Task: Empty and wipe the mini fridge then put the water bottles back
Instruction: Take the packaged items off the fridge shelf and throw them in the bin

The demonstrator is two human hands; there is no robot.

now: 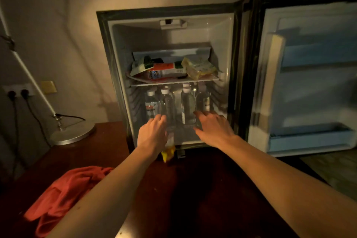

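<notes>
While both our left hand (152, 133) and right hand (212, 127) reach open-fingered at mid-frame, mini fridge (228, 63) still holds water bottles (188, 106) and snack packets (199, 68): emptying barely begun.

Water bottles (174, 105) under fridge shelf (173, 82), packets (173, 68) on it, cloth (65, 195) front-left

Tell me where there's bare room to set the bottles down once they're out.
The tabletop is bare between the red cloth and the fridge, in front of the open door. Some room by the lamp base. The fridge's bottle row and upper shelf are crowded.
</notes>
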